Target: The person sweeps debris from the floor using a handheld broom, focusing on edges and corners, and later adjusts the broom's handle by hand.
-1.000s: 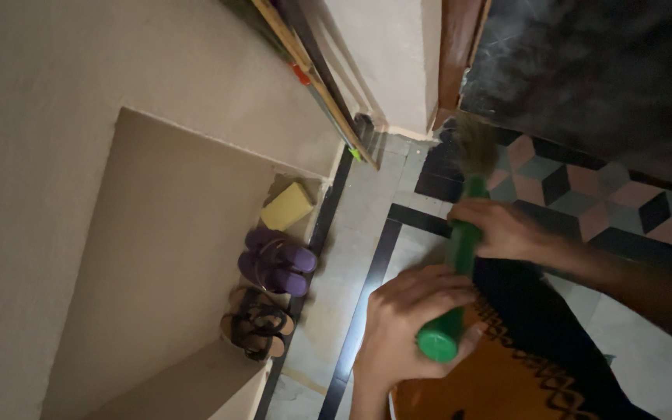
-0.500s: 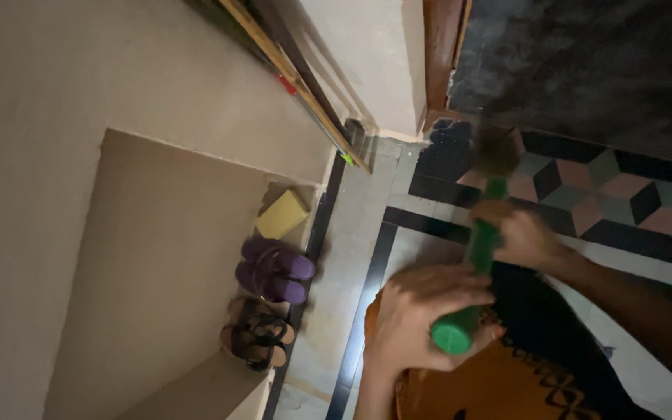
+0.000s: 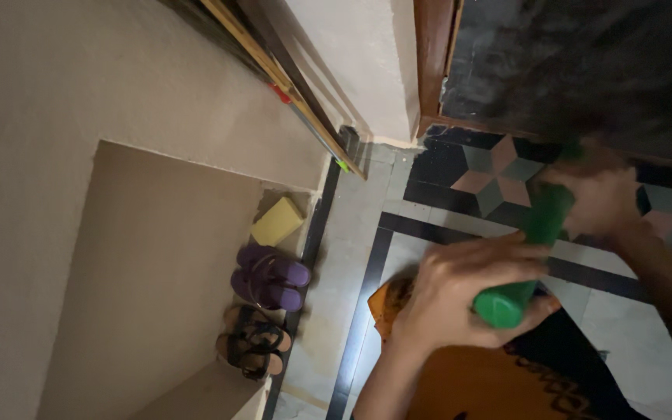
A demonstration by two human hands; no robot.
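Here, left hand [image 3: 460,292] and right hand [image 3: 596,198] both clasp one green broom handle [image 3: 526,253] — two sandal pairs [image 3: 262,307] nearby.

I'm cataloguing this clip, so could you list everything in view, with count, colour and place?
green handle: one, green, a thick round stick slanting up to the right, gripped by both hands; its far end is blurred.
purple sandals: one pair, purple, in the recess under the stairs.
brown sandals: one pair, brown with dark straps, below the purple pair.
yellow block: one, yellow, at the back of the recess.
long sticks: several, wooden and dark, leaning against the wall.
patterned floor tiles: black, pink and grey, by the wooden door frame.
orange garment: one, orange with black trim, at bottom.
left hand: near the handle's lower end.
right hand: higher up the handle, blurred.
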